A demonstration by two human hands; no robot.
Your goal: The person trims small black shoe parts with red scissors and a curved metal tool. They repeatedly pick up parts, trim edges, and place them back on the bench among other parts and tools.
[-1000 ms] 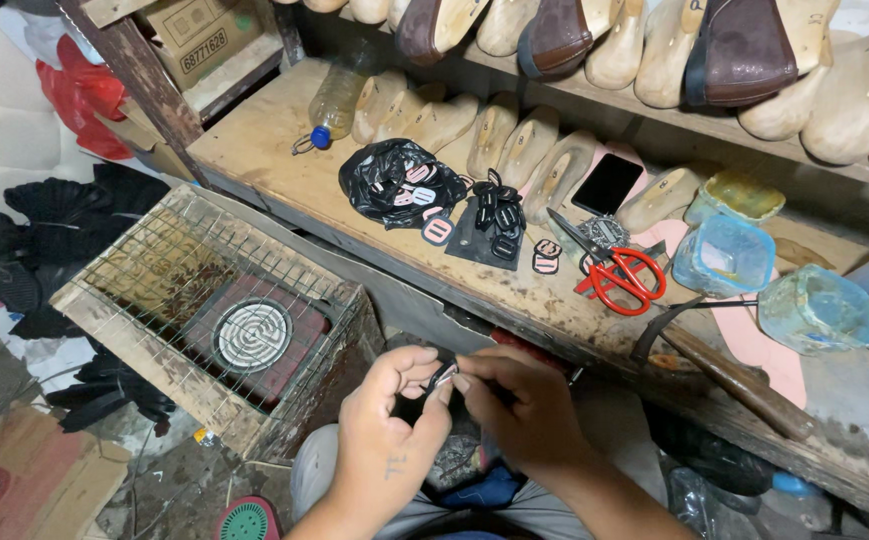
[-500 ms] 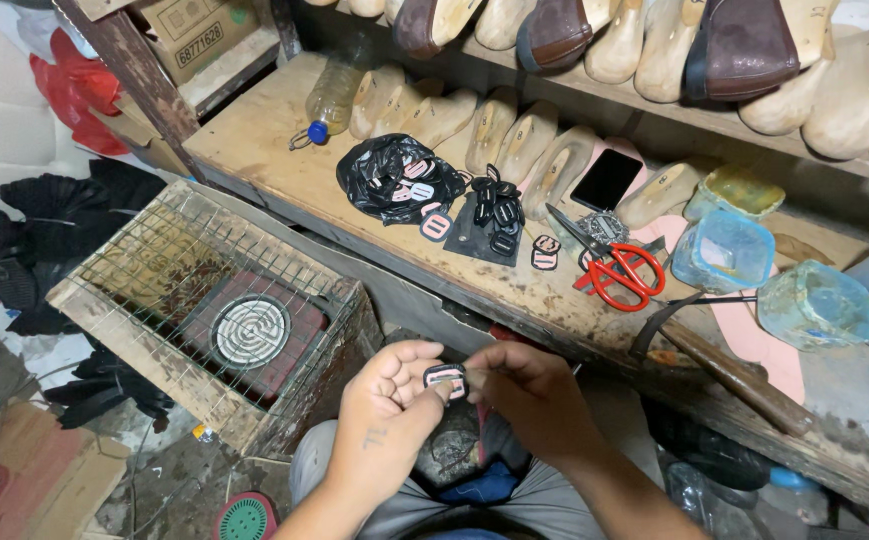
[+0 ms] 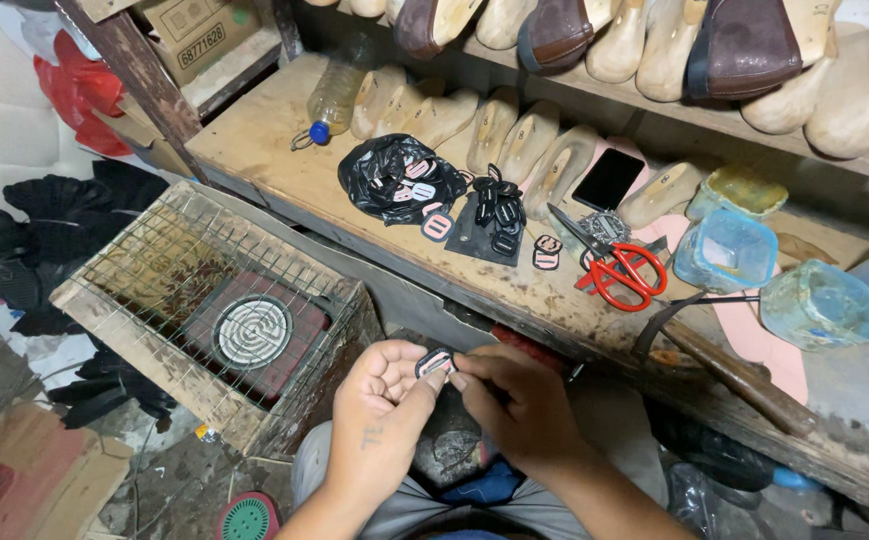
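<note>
I'm looking at a small oval badge [image 3: 435,362], dark with a pale pink rim, held low in the middle of the view between both hands, above the lap. The left hand [image 3: 382,400] pinches it between thumb and fingers; the right hand [image 3: 519,400] closes on its right edge with thumb and forefinger, so both hands grip the same badge. Whether the right hand holds a small tool as well I can't quite tell from here. Just left of the hands sits a wooden crate [image 3: 209,330] topped with wire mesh, a round coil heater [image 3: 252,332] inside it. Up on the wooden bench [image 3: 254,130], a black plastic bag [image 3: 384,175] lies open with more pink-rimmed oval badges on it, and further badges lie on a dark square patch [image 3: 482,225] beside it. To the right, red-handled scissors [image 3: 624,272], a black phone [image 3: 609,178], then a blue plastic tub [image 3: 726,252] and a clear lidded tub [image 3: 819,305]. At the top left, a brown cardboard box [image 3: 194,30] with a white printed label; nearby a clear bottle [image 3: 334,98] with a blue cap lies on its side. Against half a second ago, the badge sits between the same fingertips and the hands have barely shifted.
</note>
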